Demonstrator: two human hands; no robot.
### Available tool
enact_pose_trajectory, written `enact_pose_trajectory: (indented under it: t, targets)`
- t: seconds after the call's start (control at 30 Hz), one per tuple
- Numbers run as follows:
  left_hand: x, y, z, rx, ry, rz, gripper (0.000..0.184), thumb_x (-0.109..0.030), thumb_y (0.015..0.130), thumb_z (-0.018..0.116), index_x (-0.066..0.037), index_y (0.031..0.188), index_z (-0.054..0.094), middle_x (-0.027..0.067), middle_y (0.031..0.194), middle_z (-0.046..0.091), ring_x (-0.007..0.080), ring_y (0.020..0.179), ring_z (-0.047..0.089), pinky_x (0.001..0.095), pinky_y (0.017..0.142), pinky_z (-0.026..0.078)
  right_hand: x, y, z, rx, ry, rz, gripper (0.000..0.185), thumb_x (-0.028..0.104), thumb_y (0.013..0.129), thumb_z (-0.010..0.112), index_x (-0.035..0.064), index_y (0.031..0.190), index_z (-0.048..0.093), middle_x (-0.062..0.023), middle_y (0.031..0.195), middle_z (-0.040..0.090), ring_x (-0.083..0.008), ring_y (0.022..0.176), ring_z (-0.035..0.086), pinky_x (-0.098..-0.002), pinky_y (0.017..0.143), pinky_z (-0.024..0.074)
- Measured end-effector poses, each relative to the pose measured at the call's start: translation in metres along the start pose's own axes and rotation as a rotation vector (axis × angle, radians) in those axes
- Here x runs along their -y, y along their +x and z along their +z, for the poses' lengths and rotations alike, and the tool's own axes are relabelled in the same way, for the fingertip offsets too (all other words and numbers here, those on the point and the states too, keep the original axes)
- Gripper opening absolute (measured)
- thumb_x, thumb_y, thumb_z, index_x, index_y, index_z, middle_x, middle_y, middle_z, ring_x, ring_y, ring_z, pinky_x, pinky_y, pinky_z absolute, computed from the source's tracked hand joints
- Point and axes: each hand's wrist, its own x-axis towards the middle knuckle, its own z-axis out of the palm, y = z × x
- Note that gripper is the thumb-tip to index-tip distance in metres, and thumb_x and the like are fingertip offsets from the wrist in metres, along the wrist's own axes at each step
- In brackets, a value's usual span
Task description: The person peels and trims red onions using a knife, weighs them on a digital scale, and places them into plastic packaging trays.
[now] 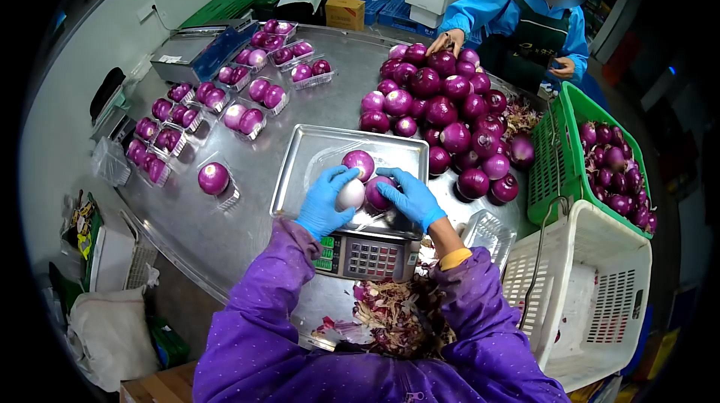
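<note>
Both hands wear blue gloves and are over the metal tray [307, 149] of a digital scale [373, 258]. My left hand [325, 200] curves around a pale, whitish onion [350, 195], fingers bent against it. Beside it, my right hand [413, 198] grips a red onion [377, 193] from the right. A further red onion [358, 163] lies just behind these two, close to the left fingertips. The scale's keypad and green display face me below my hands.
Loose red onions [442, 111] are heaped at right, with a co-worker's hand [448, 41] on them. Several onion-filled clear trays [244, 118] stand left; one tray [213, 178] holds a visible onion. A green crate [545, 170], white basket [559, 283] and onion skins [397, 317] are nearby.
</note>
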Motion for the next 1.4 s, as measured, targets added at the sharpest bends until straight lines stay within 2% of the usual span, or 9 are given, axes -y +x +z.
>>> enact_pose_trajectory:
  t: [0.13, 0.2, 0.43, 0.6, 0.73, 0.8, 0.93, 1.03, 1.4]
  targets:
    - [0.000, -0.002, -0.001, -0.020, 0.127, 0.001, 0.069, -0.020, 0.061, 0.079, -0.013, 0.124, 0.053, 0.0146, 0.116, 0.055, 0.0323, 0.109, 0.054, 0.0402, 0.098, 0.041, 0.029, -0.007, -0.010, 0.061, -0.232, 0.148, 0.052, 0.041, 0.083, 0.067, 0.0154, 0.126, 0.055, -0.0127, 0.117, 0.061, -0.0263, 0.101, 0.061, -0.0348, 0.088, 0.0487]
    - [-0.008, 0.001, -0.004, 0.000, 0.368, 0.027, 0.071, -0.023, 0.058, 0.082, -0.014, 0.122, 0.054, 0.0143, 0.111, 0.058, 0.0316, 0.106, 0.056, 0.0398, 0.097, 0.041, 0.029, -0.003, -0.018, 0.145, -0.244, 0.150, 0.055, 0.047, 0.080, 0.066, 0.0195, 0.126, 0.055, -0.0141, 0.114, 0.061, -0.0299, 0.103, 0.060, -0.0372, 0.088, 0.0480]
    - [0.006, 0.008, -0.003, -0.036, -0.078, -0.063, 0.073, -0.025, 0.057, 0.085, -0.012, 0.122, 0.054, 0.0132, 0.110, 0.059, 0.0300, 0.100, 0.058, 0.0378, 0.092, 0.044, 0.012, 0.007, -0.034, 0.375, -0.232, 0.296, 0.067, 0.054, 0.074, 0.068, 0.0246, 0.133, 0.051, -0.0175, 0.108, 0.065, -0.0329, 0.099, 0.063, -0.0386, 0.086, 0.0486]
    - [0.006, 0.004, -0.010, 0.086, 0.526, -0.010, 0.083, -0.052, 0.071, 0.070, -0.013, 0.138, 0.040, 0.0141, 0.137, 0.044, 0.0330, 0.127, 0.041, 0.0603, 0.109, 0.010, 0.017, 0.003, -0.010, 0.245, -0.198, 0.103, 0.076, 0.054, 0.080, 0.064, 0.0223, 0.143, 0.037, -0.0238, 0.115, 0.054, -0.0375, 0.109, 0.055, -0.0398, 0.092, 0.0441]
    - [0.029, -0.011, -0.026, -0.245, 0.280, -0.050, 0.071, -0.040, 0.081, 0.067, -0.009, 0.139, 0.040, 0.0152, 0.136, 0.046, 0.0314, 0.124, 0.045, 0.0486, 0.109, 0.024, 0.010, -0.022, -0.005, -0.195, 0.182, 0.143, 0.063, 0.035, 0.086, 0.066, 0.0181, 0.141, 0.041, -0.0166, 0.111, 0.059, -0.0203, 0.095, 0.058, -0.0330, 0.083, 0.0485]
    - [0.045, -0.027, -0.043, -0.394, -0.188, -0.244, 0.060, -0.036, 0.086, 0.063, -0.008, 0.136, 0.044, 0.0131, 0.130, 0.052, 0.0271, 0.117, 0.051, 0.0432, 0.105, 0.031, 0.016, -0.040, -0.023, -0.279, 0.325, 0.204, 0.043, 0.022, 0.092, 0.060, 0.0092, 0.132, 0.051, -0.0101, 0.110, 0.059, -0.0147, 0.099, 0.056, -0.0269, 0.087, 0.0459]
    - [0.047, -0.054, -0.090, -0.570, -0.720, -0.553, 0.045, -0.031, 0.093, 0.055, -0.006, 0.130, 0.050, 0.0093, 0.117, 0.060, 0.0186, 0.105, 0.059, 0.0348, 0.097, 0.040, 0.003, -0.057, -0.050, -0.353, 0.357, 0.198, 0.037, 0.024, 0.095, 0.056, -0.0005, 0.122, 0.057, -0.0060, 0.097, 0.065, -0.0113, 0.086, 0.059, -0.0249, 0.080, 0.0479]
    - [0.040, -0.055, -0.104, -0.562, -0.822, -0.585, 0.045, -0.033, 0.093, 0.053, -0.009, 0.131, 0.051, 0.0071, 0.118, 0.061, 0.0160, 0.105, 0.058, 0.0282, 0.092, 0.038, 0.007, -0.052, -0.057, -0.314, 0.390, 0.226, 0.035, 0.024, 0.095, 0.055, -0.0016, 0.120, 0.058, -0.0064, 0.097, 0.065, -0.0106, 0.086, 0.058, -0.0242, 0.079, 0.0467]
    - [0.047, 0.001, -0.040, -0.397, -1.268, -0.668, 0.047, -0.032, 0.092, 0.055, -0.006, 0.131, 0.048, 0.0120, 0.127, 0.054, 0.0229, 0.118, 0.050, 0.0344, 0.100, 0.037, 0.000, 0.005, -0.025, -0.144, 0.253, 0.326, 0.048, 0.038, 0.095, 0.054, -0.0041, 0.118, 0.058, -0.0090, 0.091, 0.065, -0.0134, 0.078, 0.060, -0.0266, 0.072, 0.0479]
